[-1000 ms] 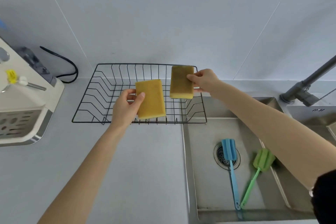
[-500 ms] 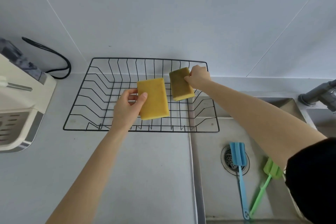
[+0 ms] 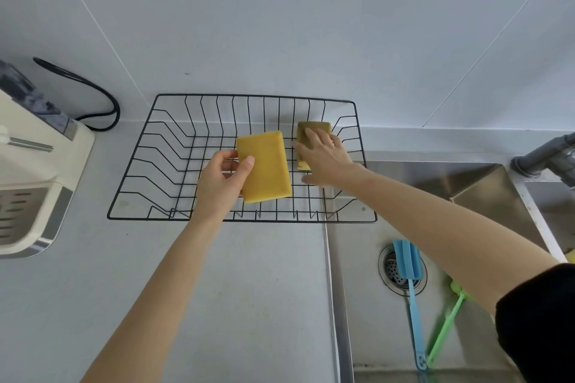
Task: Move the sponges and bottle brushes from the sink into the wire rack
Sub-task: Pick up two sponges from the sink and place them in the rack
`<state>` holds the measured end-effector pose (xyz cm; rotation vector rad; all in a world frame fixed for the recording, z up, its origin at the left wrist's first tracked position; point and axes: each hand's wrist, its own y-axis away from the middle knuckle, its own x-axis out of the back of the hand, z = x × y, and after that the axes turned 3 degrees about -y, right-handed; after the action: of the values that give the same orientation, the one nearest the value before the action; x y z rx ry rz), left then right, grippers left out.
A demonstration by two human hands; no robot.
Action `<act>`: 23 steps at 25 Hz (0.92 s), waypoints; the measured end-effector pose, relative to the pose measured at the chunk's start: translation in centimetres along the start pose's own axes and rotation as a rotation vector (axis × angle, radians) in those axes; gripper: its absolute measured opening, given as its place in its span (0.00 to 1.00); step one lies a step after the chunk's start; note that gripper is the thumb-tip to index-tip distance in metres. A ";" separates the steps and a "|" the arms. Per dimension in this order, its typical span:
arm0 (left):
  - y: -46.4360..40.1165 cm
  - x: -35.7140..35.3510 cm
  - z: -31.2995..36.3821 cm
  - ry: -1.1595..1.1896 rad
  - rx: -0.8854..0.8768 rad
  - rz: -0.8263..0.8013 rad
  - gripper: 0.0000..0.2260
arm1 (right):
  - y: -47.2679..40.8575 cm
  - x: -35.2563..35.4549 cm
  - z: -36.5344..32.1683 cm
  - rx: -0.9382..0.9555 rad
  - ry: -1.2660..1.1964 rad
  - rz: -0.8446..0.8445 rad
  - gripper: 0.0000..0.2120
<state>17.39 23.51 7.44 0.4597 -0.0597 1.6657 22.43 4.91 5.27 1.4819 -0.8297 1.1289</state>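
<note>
A black wire rack (image 3: 249, 97) stands on the counter against the wall. My left hand (image 3: 219, 188) grips a yellow sponge (image 3: 267, 168) by its left edge, holding it over the rack's middle. A second sponge (image 3: 314, 128), green scouring side up, lies in the rack's right end. My right hand (image 3: 323, 160) rests flat on it with the fingers spread. In the steel sink (image 3: 364, 314) lie a blue bottle brush (image 3: 410, 289), its head over the drain, and a green bottle brush (image 3: 445, 329), partly hidden by my right arm.
A cream-coloured appliance (image 3: 34, 171) stands at the left, with a black cable (image 3: 102, 96) behind it by the wall. A grey faucet (image 3: 544, 154) rises at the sink's far right. Grey counter lies between me and the rack.
My right hand has lowered the green-topped sponge into the rack's right end and flattened on top of it. My left hand still holds the yellow sponge over the rack.
</note>
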 end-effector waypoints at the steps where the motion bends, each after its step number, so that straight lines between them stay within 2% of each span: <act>1: -0.1 0.0 -0.1 -0.002 -0.002 0.001 0.17 | 0.1 -0.2 0.2 0.009 0.032 0.014 0.33; 5: -0.6 0.0 0.0 -0.014 0.005 -0.005 0.17 | 0.4 -0.2 1.1 0.046 -0.010 0.105 0.28; 13: -5.0 -2.0 1.0 -0.215 0.033 -0.099 0.19 | 0.4 0.1 1.4 0.017 -0.093 0.101 0.30; 23: -9.3 -6.3 0.2 -0.246 0.143 -0.154 0.20 | -0.3 -0.2 2.5 0.045 -0.115 0.101 0.28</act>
<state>26.86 19.01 3.42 0.7583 -0.0843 1.4618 23.22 2.53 4.97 1.5685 -0.9735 1.1513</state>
